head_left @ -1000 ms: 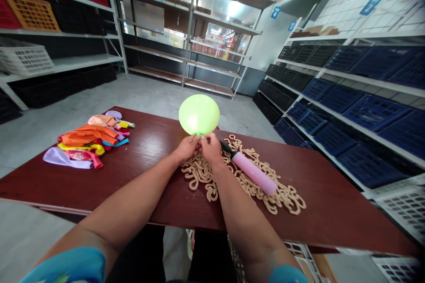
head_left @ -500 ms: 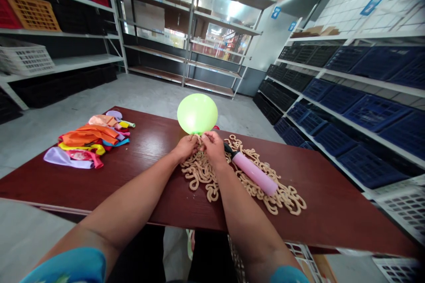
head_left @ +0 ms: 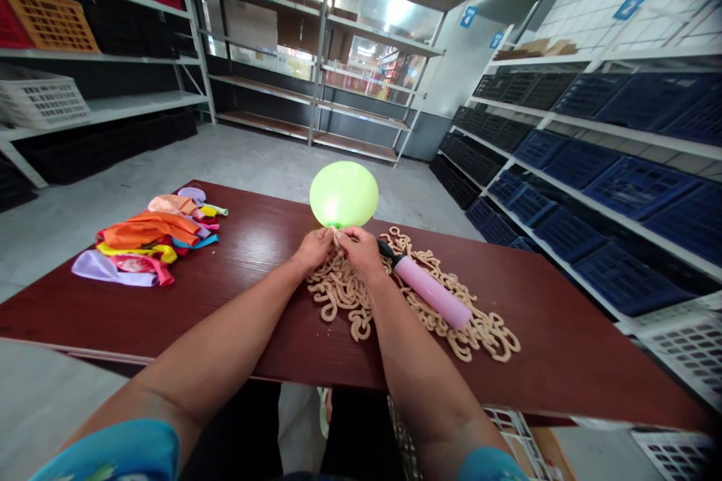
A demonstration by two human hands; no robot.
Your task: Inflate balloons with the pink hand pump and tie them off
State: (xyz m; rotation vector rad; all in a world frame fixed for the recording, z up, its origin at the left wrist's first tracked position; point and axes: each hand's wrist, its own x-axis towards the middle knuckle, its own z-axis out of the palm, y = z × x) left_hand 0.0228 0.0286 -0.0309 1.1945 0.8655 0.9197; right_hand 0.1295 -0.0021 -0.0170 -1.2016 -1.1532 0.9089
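An inflated light green balloon (head_left: 344, 193) stands at the far side of the table, its neck pointing down at my fingers. My left hand (head_left: 317, 249) and my right hand (head_left: 359, 249) meet just below it, both closed in a pinch around the balloon's neck. The very tip between the fingers is mostly hidden. Under and beside my hands lies a heap of tan, curly rope-like pieces (head_left: 341, 289). A pink balloon pump (head_left: 433, 291) with a black nozzle rests on that heap, right of my right hand.
Flat, uninflated balloons (head_left: 147, 229) in several colours lie on the left of the dark red table (head_left: 242, 316). Shelves with blue crates (head_left: 598, 192) stand on the right. Another rack (head_left: 316, 101) stands behind, and shelves with an orange basket (head_left: 53, 19) at left.
The green balloon has tipped slightly to the right. My fingers have shifted a little at its neck, with both hands staying together there.
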